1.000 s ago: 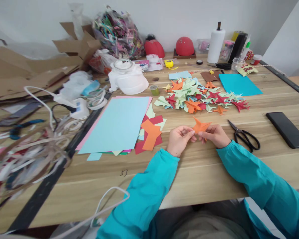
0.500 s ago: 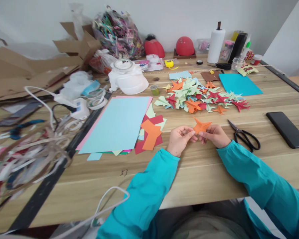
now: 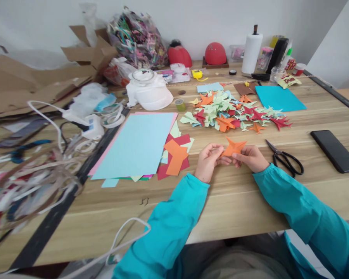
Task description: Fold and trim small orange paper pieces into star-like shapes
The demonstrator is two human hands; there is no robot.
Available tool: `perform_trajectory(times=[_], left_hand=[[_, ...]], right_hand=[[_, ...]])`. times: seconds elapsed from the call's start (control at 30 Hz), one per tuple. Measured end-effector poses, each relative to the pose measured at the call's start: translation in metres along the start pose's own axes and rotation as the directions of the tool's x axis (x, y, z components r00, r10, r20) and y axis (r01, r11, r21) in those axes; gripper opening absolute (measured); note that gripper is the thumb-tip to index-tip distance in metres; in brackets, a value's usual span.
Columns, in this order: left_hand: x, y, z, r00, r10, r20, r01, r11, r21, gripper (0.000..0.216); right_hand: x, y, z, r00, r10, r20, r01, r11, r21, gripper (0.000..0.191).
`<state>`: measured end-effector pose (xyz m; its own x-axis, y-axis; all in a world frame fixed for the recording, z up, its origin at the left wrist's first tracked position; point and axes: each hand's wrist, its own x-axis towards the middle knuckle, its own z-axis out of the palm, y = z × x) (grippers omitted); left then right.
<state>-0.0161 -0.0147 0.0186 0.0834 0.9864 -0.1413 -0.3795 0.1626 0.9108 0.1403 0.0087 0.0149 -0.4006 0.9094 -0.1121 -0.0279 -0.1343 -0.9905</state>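
Observation:
Both hands pinch a small folded orange paper shape (image 3: 234, 147) just above the wooden table (image 3: 238, 201). My left hand (image 3: 208, 161) grips its left end, fingers closed. My right hand (image 3: 250, 158) holds the right side between thumb and fingers. Beyond them lies a pile of folded paper shapes (image 3: 232, 110) in green, red and orange. To the left rest loose cut pieces of orange and red paper (image 3: 176, 157) next to a light blue sheet (image 3: 139, 145).
Black scissors (image 3: 285, 158) and a black phone (image 3: 334, 150) lie to the right. A teal sheet (image 3: 279, 99), paper towel roll (image 3: 251, 52), white container (image 3: 148, 91), cardboard (image 3: 31, 79) and tangled tape and cords (image 3: 31, 174) crowd the back and left.
The orange shape has tilted slightly and my left fingers have shifted along its left end. Everything else stays where it was.

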Motion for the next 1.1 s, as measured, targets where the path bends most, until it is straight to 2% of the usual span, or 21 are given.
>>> perform_trajectory(times=[0.2,0.37,0.5,0.6,0.7,0.8,1.1], left_hand=[[-0.0001,-0.0036,0.0008,0.998,0.064,-0.004,-0.062,0.987,0.15,0.041],[0.0007,-0.0037,-0.0014,0.999,0.05,-0.01,-0.048,0.986,0.161,0.04],[0.0008,-0.002,-0.0018,0.998,0.057,-0.026,-0.052,0.985,0.164,0.04],[0.0008,-0.0013,-0.0017,0.998,0.056,-0.043,-0.048,0.985,0.166,0.04],[0.0007,-0.0014,-0.0017,0.997,0.061,-0.049,-0.052,0.984,0.17,0.039],[0.0008,-0.0021,-0.0019,0.998,0.054,-0.028,-0.049,0.985,0.165,0.04],[0.0012,-0.0031,-0.0018,0.999,0.019,0.04,-0.024,0.991,0.134,0.041]], right_hand=[[0.0006,0.0026,0.0004,0.999,0.01,0.04,-0.01,1.0,-0.005,0.035],[0.002,0.0054,-0.0018,0.996,0.028,0.084,-0.03,0.999,0.026,0.032],[0.0026,0.008,-0.0039,0.989,0.075,0.129,-0.09,0.99,0.112,0.029],[0.0019,0.0069,-0.0033,0.993,0.082,0.08,-0.095,0.981,0.168,0.029],[0.0011,0.0032,-0.0016,0.999,0.035,0.019,-0.037,0.998,0.06,0.028],[0.0011,0.0005,-0.0007,0.999,0.017,0.05,-0.016,1.0,-0.02,0.03],[0.0017,0.0031,-0.0013,0.989,0.037,0.145,-0.04,0.999,0.019,0.033]])
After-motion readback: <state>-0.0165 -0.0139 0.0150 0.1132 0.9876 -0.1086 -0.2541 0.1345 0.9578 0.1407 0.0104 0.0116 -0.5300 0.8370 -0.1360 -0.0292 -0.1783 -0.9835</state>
